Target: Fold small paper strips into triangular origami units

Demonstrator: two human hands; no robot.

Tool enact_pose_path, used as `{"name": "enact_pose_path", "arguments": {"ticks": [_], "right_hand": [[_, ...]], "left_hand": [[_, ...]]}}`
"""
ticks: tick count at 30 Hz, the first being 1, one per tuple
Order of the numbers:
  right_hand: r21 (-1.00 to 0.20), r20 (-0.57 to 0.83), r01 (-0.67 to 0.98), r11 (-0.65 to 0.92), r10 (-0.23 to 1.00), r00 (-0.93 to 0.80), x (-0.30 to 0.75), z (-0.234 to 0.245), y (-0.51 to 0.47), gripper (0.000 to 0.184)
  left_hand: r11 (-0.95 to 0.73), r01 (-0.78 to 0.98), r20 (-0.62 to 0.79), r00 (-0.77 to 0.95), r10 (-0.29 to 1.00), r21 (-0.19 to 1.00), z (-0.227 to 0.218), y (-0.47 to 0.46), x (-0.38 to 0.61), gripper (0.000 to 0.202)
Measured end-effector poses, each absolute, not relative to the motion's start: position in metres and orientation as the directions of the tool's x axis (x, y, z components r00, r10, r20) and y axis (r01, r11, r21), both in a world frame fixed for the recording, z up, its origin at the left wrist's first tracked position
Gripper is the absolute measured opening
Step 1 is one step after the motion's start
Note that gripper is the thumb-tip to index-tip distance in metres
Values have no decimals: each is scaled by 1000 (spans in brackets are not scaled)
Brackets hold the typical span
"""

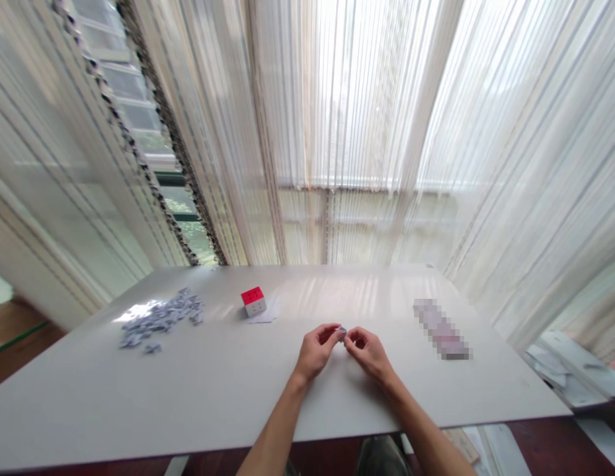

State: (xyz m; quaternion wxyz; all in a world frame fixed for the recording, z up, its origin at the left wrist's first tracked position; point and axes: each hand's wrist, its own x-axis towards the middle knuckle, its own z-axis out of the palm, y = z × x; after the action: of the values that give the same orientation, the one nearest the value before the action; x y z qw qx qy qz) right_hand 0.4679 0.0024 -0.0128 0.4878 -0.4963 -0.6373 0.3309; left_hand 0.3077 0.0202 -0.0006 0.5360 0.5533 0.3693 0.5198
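Near the middle of the white table, my left hand (pixel 316 352) and my right hand (pixel 369 353) meet over a small grey-blue piece of paper (pixel 342 334). Both hands pinch it between thumb and fingers, a little above the tabletop. Fingers cover part of it, so its exact folds are hidden. To the left lies a loose pile of similar small grey-blue paper pieces (pixel 163 317), with a few lying apart at its near edge. Beyond my left hand, a red and white puzzle cube (pixel 254 301) rests on some pale paper slips (pixel 264 313).
On the right of the white table (pixel 228 396) lies a pixelated, pinkish flat object (pixel 441 330). Sheer striped curtains (pixel 357 132) hang behind the far edge. Papers and white surfaces (pixel 570 370) sit lower, past the right edge.
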Motion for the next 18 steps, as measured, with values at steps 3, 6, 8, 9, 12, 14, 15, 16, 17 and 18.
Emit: {"name": "enact_pose_path", "arguments": {"ticks": [3,6,8,9,12,14,15,16,17,18], "right_hand": [[-908,293,307,286,956,-25,470,-12,3,29],[-901,295,319,296,954,-50,470,-10,2,32],[-892,295,336,303,952,-78,469,-9,0,34],[-887,294,344,307,951,-91,469,-8,0,34],[-881,295,353,315,949,-110,468,-6,-2,35],[-877,304,360,320,947,-102,468,-5,-3,35],[-875,308,364,320,947,-92,468,-5,-3,35],[-873,313,367,320,946,-80,468,-6,-4,34],[-872,317,370,319,946,-69,468,-6,-4,34],[-871,321,373,319,945,-59,467,-6,-4,34]], "left_hand": [[-140,-159,169,189,967,977,0,21,309,33],[-149,-161,175,159,972,976,0,21,310,33],[-160,-159,183,141,973,974,0,21,310,32],[-164,-158,186,137,973,974,-1,21,310,32],[-164,-160,187,138,973,973,-2,21,310,32],[-160,-167,183,133,974,973,-2,21,310,33],[-156,-171,180,130,975,973,-3,21,311,33],[-152,-175,176,127,976,973,-3,21,311,33],[-148,-178,171,127,977,973,-3,21,311,33],[-143,-180,168,129,977,973,-3,21,311,34]]}}
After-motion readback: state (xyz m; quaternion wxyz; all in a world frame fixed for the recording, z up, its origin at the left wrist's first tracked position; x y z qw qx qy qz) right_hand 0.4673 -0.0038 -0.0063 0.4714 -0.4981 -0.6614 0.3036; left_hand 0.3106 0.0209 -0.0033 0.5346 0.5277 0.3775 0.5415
